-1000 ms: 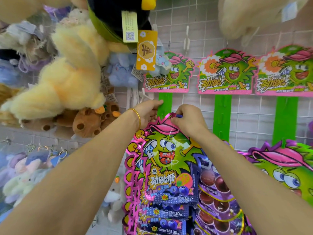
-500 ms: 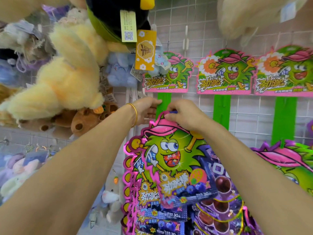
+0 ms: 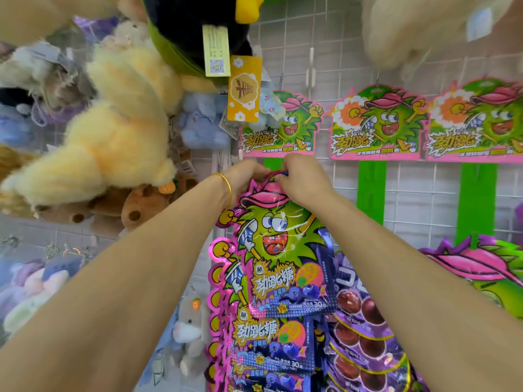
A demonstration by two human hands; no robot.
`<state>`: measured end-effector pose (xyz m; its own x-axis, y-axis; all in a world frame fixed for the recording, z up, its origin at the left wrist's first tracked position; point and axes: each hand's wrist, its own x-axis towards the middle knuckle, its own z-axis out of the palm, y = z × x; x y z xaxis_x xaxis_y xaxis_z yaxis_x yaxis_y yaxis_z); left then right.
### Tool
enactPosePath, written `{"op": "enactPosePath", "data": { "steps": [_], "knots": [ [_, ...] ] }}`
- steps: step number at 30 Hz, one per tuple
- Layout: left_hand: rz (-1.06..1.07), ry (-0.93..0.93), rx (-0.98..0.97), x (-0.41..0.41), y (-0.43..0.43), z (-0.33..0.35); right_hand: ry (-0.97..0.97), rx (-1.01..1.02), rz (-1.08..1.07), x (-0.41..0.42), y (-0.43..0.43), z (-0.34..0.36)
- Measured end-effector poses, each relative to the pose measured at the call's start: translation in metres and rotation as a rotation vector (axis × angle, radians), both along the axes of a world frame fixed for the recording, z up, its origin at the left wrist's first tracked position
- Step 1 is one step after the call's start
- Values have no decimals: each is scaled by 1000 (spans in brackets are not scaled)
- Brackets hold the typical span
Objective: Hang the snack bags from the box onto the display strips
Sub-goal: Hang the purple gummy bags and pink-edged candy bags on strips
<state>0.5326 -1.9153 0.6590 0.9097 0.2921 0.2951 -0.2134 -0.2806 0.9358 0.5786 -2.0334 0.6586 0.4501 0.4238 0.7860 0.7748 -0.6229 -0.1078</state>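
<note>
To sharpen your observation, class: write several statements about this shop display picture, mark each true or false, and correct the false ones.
1. The left hand and the right hand meet at the top of the shiny green-monster snack bag. True.
2. The thin gold bangle sits on the right wrist. False: it is on the left wrist.
3. The middle green plastic display strip is full of bags. False: its visible length is bare.
4. A fluffy yellow plush toy hangs left of the hands. True.
</note>
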Motion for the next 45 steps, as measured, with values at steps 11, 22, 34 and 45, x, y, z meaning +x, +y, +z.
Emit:
{"op": "enactPosePath", "data": {
  "steps": [11, 22, 34, 45],
  "knots": [
    [102, -47, 99, -2, -6, -3, 111, 30, 6, -2, -5, -8],
    [245, -174, 492, -14, 16, -35, 227, 55, 62, 1, -21, -33],
    [492, -316, 736, -15, 13, -70, 162, 128, 61, -5, -24, -52],
    [737, -393, 1063, -29, -53, -189, -73, 357, 17, -31, -56, -124]
  ]
}}
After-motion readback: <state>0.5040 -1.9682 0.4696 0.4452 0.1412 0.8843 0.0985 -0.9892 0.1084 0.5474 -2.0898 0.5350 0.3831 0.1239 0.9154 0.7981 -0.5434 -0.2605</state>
